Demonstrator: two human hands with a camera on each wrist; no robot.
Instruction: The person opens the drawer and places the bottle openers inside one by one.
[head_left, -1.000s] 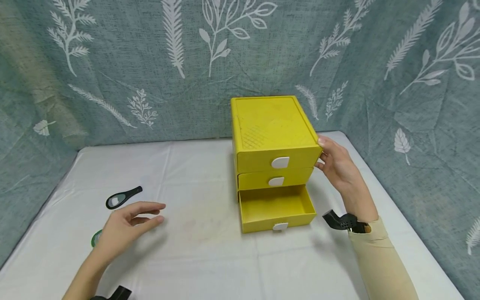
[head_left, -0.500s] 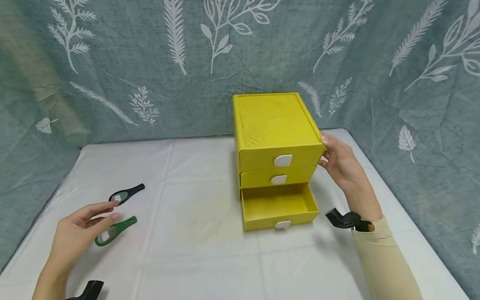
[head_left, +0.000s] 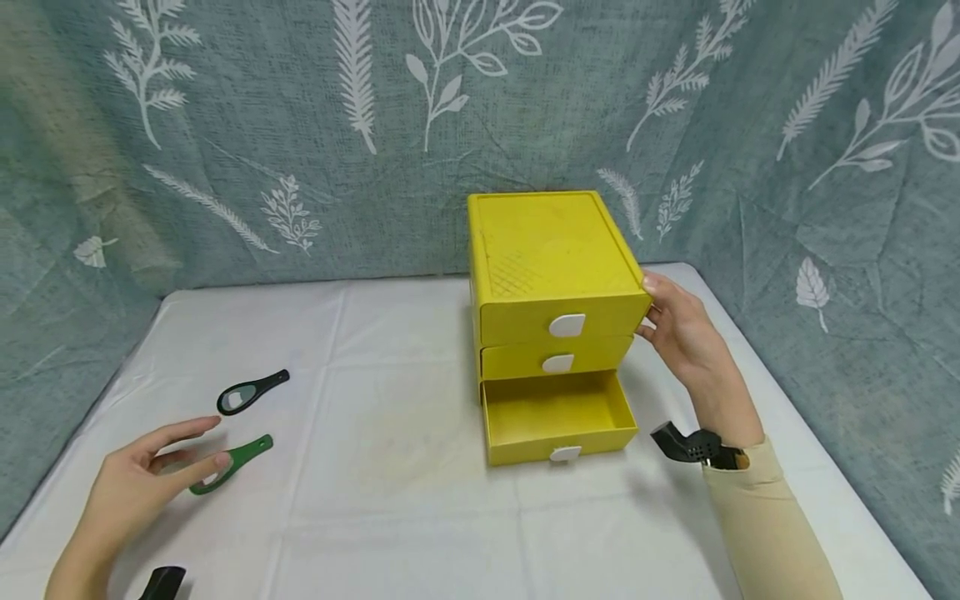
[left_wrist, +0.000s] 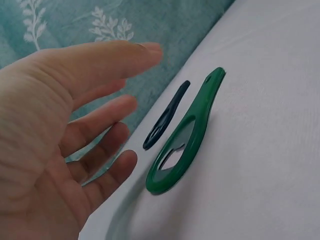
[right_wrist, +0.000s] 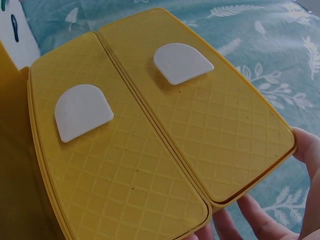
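Note:
On the white cloth at the left lies a green bottle opener [head_left: 251,452], its oval metal head toward my left hand [head_left: 138,479]. That hand hovers beside it with thumb and fingers spread apart; the thumb tip overlaps the opener's head in the head view. Just beyond lies a black bottle opener [head_left: 266,385]. My right hand [head_left: 690,342] holds the right front corner of a yellow drawer cabinet [head_left: 551,242], thumb at the top edge, fingers against its side. The bottom drawer [head_left: 555,408] is pulled out with nothing in it; both upper drawers are closed.
White tabs [head_left: 567,325] serve as drawer handles. A green leaf-patterned curtain [head_left: 375,208] stands behind the table and along both sides. White cloth [head_left: 390,517] covers the table between the openers and the cabinet.
My left hand has moved left from the middle of the table and down to the green bottle opener, which it mostly covered before. My right hand stays on the cabinet corner.

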